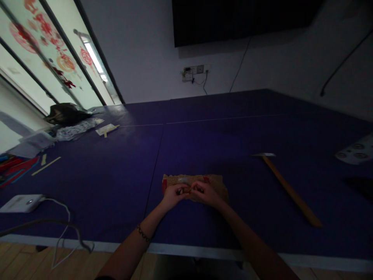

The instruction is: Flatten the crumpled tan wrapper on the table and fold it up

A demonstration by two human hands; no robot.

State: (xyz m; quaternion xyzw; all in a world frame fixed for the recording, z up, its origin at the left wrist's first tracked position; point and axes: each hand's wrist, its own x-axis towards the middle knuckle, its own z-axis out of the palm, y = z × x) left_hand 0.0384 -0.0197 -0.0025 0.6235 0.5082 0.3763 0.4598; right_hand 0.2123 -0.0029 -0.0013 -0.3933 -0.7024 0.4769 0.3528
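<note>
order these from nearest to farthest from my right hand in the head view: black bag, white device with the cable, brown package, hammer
From your right hand:
1. Brown package, directly below the hand
2. Hammer, to the right
3. White device, far left, near the table's front edge
4. Black bag, back left

room is found between the right grip (206, 193) and the hammer (288, 189), by which low passage rightward is blocked.
</note>
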